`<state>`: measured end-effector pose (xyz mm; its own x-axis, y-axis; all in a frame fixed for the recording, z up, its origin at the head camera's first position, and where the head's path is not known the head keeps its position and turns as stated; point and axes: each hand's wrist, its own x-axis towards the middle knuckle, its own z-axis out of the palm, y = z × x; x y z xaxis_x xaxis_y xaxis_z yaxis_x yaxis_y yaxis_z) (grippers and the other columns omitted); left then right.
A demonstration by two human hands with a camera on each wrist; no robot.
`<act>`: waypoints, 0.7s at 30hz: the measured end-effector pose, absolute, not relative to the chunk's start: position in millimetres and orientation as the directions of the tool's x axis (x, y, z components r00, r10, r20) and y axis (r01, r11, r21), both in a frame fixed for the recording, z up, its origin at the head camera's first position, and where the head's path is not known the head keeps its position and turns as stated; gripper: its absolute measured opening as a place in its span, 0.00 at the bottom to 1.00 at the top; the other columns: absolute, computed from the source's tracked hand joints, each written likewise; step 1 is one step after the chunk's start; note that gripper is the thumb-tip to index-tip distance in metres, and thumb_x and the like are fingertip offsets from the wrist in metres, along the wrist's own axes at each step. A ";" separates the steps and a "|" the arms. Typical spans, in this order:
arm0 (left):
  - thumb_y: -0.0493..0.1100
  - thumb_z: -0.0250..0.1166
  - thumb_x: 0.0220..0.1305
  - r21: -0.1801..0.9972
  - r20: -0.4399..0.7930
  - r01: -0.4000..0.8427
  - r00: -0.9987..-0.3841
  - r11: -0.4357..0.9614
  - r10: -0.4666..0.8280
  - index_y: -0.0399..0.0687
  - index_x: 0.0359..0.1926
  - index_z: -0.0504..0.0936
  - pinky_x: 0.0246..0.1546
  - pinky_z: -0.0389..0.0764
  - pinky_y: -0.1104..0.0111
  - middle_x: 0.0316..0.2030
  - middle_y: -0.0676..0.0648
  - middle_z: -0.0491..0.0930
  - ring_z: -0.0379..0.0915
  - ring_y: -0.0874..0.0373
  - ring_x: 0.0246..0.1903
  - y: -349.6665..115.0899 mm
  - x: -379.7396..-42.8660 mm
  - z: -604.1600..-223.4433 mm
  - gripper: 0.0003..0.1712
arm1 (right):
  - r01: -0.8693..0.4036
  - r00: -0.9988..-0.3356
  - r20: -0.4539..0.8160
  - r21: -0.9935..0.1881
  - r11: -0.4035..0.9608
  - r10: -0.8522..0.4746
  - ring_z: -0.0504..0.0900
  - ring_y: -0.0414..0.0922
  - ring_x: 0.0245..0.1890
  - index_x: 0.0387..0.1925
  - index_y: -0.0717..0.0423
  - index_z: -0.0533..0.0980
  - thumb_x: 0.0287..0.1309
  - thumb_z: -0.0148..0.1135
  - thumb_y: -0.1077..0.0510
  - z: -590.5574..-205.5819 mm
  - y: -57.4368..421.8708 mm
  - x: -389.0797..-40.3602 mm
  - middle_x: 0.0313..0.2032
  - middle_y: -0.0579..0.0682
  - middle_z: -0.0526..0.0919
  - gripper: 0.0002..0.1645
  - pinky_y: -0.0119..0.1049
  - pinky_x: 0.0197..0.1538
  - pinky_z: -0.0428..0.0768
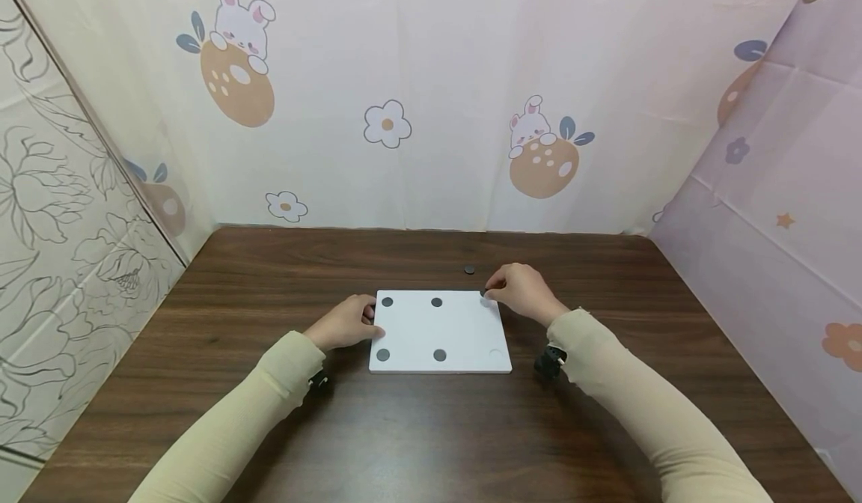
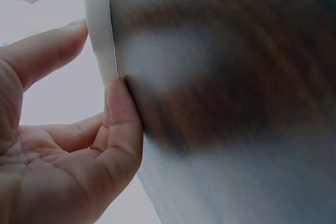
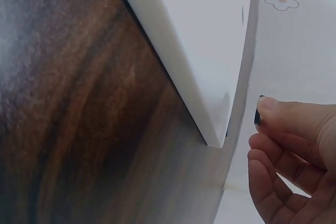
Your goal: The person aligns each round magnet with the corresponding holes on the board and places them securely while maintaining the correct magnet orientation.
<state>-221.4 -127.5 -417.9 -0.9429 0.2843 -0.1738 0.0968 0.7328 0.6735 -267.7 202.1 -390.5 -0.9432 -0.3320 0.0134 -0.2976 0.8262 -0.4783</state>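
A white rectangular board (image 1: 465,338) lies on the table with dark round discs on its left and middle parts. Faint round marks show at its two right corners. My left hand (image 1: 346,322) holds the board's left edge, the thumb on the top face and the fingers along the side; the left wrist view shows these fingers (image 2: 123,129) at the edge. Above the far right corner my right hand (image 1: 525,292) pinches a small black disc (image 3: 258,110) between thumb and finger, apart from the board in the right wrist view. Another black disc (image 1: 469,269) lies behind the board.
The dark wooden table (image 1: 431,436) reaches back to a printed curtain (image 1: 444,174) with rabbits and flowers. Further printed cloth (image 1: 761,211) hangs at the right, and a flower-line panel (image 1: 60,211) stands at the left.
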 end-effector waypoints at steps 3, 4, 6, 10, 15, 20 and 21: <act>0.37 0.71 0.56 0.675 -0.174 0.097 -0.942 0.731 0.286 0.30 0.56 0.73 0.41 0.76 0.64 0.41 0.42 0.75 0.72 0.55 0.39 -127.5 -221.4 -417.6 0.28 | -0.290 -0.945 0.002 -0.469 0.834 -0.328 0.80 0.43 0.33 0.38 0.56 0.85 0.58 0.68 0.56 -392.4 201.0 -266.6 0.38 0.51 0.85 0.09 0.36 0.36 0.79; 0.37 0.71 0.56 0.675 -0.174 0.098 -0.942 0.731 0.288 0.30 0.57 0.73 0.41 0.76 0.64 0.41 0.41 0.76 0.73 0.54 0.39 -127.5 -221.3 -417.4 0.29 | -0.289 -0.945 -0.001 -0.465 0.837 -0.327 0.80 0.43 0.33 0.38 0.56 0.86 0.58 0.68 0.56 -393.1 200.8 -266.4 0.38 0.51 0.85 0.08 0.36 0.36 0.79; 0.37 0.71 0.56 0.676 -0.173 0.098 -0.942 0.731 0.287 0.30 0.57 0.73 0.42 0.77 0.63 0.42 0.41 0.76 0.73 0.54 0.39 -127.3 -221.1 -417.1 0.29 | -0.285 -0.946 -0.007 -0.459 0.842 -0.324 0.80 0.43 0.33 0.38 0.56 0.86 0.58 0.69 0.57 -394.6 200.5 -266.0 0.38 0.51 0.85 0.08 0.36 0.36 0.79; 0.37 0.71 0.56 0.674 -0.173 0.097 -0.943 0.732 0.284 0.30 0.56 0.73 0.43 0.77 0.63 0.42 0.41 0.75 0.74 0.54 0.40 -127.1 -220.7 -416.8 0.28 | -0.280 -0.947 -0.014 -0.455 0.845 -0.321 0.80 0.43 0.34 0.38 0.56 0.86 0.57 0.69 0.58 -397.4 200.2 -265.4 0.38 0.52 0.85 0.08 0.36 0.37 0.79; 0.37 0.71 0.56 0.676 -0.175 0.092 -0.944 0.732 0.280 0.30 0.57 0.73 0.43 0.77 0.63 0.42 0.41 0.75 0.74 0.54 0.40 -127.1 -220.4 -416.6 0.29 | -0.282 -0.946 -0.015 -0.452 0.846 -0.323 0.81 0.44 0.36 0.38 0.57 0.85 0.58 0.68 0.58 -398.8 200.0 -264.1 0.40 0.53 0.86 0.08 0.39 0.39 0.80; 0.37 0.71 0.56 0.677 -0.178 0.087 -0.944 0.731 0.277 0.30 0.57 0.73 0.43 0.77 0.63 0.42 0.41 0.75 0.73 0.54 0.40 -127.4 -220.6 -417.3 0.29 | -0.279 -0.947 -0.018 -0.446 0.850 -0.320 0.81 0.45 0.35 0.38 0.57 0.85 0.58 0.68 0.59 -400.2 199.7 -263.8 0.39 0.53 0.86 0.08 0.40 0.40 0.80; 0.37 0.71 0.56 0.677 -0.178 0.087 -0.944 0.731 0.277 0.31 0.57 0.73 0.43 0.77 0.63 0.42 0.41 0.75 0.73 0.54 0.40 -127.5 -220.7 -417.5 0.29 | -0.276 -0.948 -0.020 -0.446 0.851 -0.318 0.80 0.44 0.35 0.38 0.57 0.85 0.58 0.68 0.59 -400.6 199.6 -264.0 0.39 0.53 0.86 0.08 0.39 0.39 0.79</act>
